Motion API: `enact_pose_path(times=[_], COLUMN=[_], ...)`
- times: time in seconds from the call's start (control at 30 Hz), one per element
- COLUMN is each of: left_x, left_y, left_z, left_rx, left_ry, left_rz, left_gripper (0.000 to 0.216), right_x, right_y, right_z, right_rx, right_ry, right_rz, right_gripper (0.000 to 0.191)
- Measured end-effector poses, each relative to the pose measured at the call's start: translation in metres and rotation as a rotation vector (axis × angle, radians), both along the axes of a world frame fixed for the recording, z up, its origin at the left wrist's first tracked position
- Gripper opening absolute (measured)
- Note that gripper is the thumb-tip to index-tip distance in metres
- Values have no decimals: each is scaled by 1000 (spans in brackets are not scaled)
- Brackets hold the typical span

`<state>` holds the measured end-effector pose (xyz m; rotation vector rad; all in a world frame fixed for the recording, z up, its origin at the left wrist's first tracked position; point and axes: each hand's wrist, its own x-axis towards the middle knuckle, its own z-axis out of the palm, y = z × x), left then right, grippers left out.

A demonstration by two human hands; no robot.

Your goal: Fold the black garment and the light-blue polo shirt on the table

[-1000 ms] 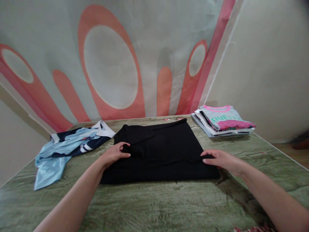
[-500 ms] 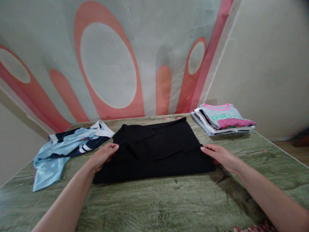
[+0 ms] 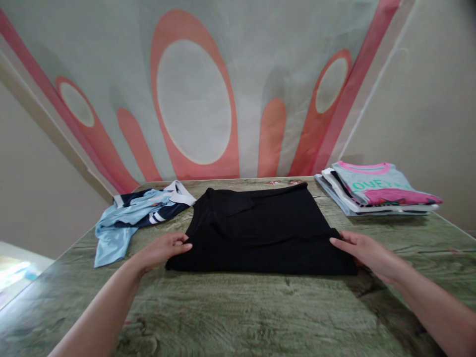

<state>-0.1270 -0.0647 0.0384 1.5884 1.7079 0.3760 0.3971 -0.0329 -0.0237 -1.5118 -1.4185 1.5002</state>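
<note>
A black garment [image 3: 256,225], partly folded into a rough rectangle, lies on the wood-patterned table [image 3: 238,312] in front of me. It looks like a shirt, but its exact kind is hard to make out. At its left edge, my left hand [image 3: 167,250] pinches the cloth between thumb and fingers. My right hand [image 3: 366,253] grips the folded layer at the right edge, its thumb on top and some fingers hidden behind the cloth. A crease runs across the garment between both hands.
A crumpled light blue and navy shirt [image 3: 141,210] with a white collar lies at the left. Folded shirts are stacked at the back right, a grey and pink one [image 3: 386,183] on top. Behind the table rises a wall covering [image 3: 253,59] with orange shapes.
My view has turned left, so the things appear farther right. My left hand has shifted down along the garment's left edge; both hands still grip the cloth.
</note>
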Motion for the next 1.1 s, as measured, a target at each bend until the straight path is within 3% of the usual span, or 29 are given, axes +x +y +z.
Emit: enact_pose_path(times=[0.2,0.3,0.43,0.57,0.67,0.8,0.93,1.1], left_x=[-9,-13,-13,7,39,91,129,131], left_y=[-29,-32,-32,-33,-20,23,62,70], left_z=[-10,-19,-27,-12,11,25,5,-27], left_rx=[63,106,180,409,532,455,442,540], left_ry=[-31,79,340,521,474,258,111,93], left_rz=[105,92,16,-38,-218,-559,-677,-645], left_gripper=[44,46,38,34,31,26,23,21], right_x=[3,3,5,9,6,-14,-36,-43], right_y=[4,8,11,9,8,19,29,27], right_z=[-4,-9,-19,-19,-7,9,1,-21], right_rx=[16,105,287,501,691,903,963,1037], right_ry=[-32,-89,-377,-637,-720,-724,-627,-643], right_rz=[-42,-41,-58,-46,-28,138,233,154], right_gripper=[37,37,38,39,32,22,19,21])
